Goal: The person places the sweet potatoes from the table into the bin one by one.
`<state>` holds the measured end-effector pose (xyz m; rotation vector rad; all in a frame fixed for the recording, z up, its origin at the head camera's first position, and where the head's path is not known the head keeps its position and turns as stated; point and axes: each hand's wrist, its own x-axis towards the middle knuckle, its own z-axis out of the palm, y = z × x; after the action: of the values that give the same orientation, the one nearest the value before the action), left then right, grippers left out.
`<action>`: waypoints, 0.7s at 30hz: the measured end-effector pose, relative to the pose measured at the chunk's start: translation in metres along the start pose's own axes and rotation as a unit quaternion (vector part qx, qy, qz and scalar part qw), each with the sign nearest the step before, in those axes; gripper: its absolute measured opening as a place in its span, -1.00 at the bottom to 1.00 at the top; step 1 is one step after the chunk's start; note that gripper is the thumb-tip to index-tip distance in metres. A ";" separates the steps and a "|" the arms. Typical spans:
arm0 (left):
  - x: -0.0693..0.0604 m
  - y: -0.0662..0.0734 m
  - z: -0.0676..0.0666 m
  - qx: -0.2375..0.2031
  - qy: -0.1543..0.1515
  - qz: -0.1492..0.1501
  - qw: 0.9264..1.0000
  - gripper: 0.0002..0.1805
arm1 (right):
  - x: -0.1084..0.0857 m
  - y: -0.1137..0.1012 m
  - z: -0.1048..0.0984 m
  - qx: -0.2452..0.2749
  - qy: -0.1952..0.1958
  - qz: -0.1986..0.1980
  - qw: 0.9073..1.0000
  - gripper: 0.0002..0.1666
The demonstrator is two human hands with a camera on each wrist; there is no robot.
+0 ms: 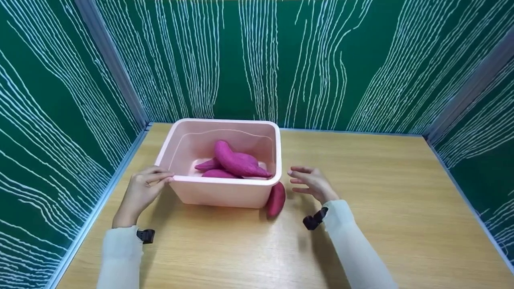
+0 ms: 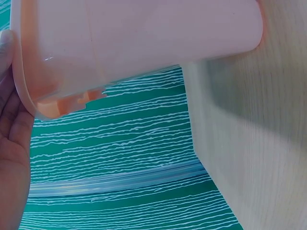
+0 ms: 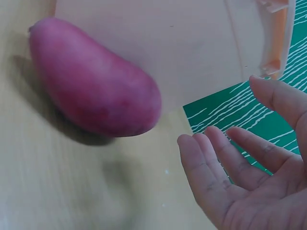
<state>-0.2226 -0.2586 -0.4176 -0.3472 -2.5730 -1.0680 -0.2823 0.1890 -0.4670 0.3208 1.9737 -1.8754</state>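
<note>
A pink plastic bin stands on the table with several purple-pink sweet potatoes piled inside. Its front-left rim is pinched by my left hand, whose fingers also show against the rim in the left wrist view. Outside the bin, by its front-right corner, lies another sweet potato, large in the right wrist view. My right hand hovers just right of the bin, apart from both bin and sweet potato. Its fingers are spread and slightly bent, holding nothing.
Green panels with white wavy lines enclose the back and both sides of the wooden table. Metal posts stand at the corners. The bin is close to the back panel. Bare wood extends right of it.
</note>
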 end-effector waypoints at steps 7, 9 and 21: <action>-0.001 0.001 0.001 -0.005 0.002 0.001 1.000 -0.78 | 0.002 0.015 0.002 0.009 -0.005 0.011 1.000 -0.23; -0.001 0.000 0.002 -0.004 0.010 0.016 1.000 -0.79 | 0.002 0.019 0.003 0.018 -0.013 0.005 1.000 -0.25; -0.001 0.000 0.001 -0.001 0.013 0.031 0.999 -0.79 | 0.006 0.039 0.013 0.043 -0.042 0.009 0.998 -0.29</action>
<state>-0.2220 -0.2577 -0.4181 -0.4079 -2.5212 -1.0468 -0.2692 0.1784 -0.5055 0.2803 1.8328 -1.9340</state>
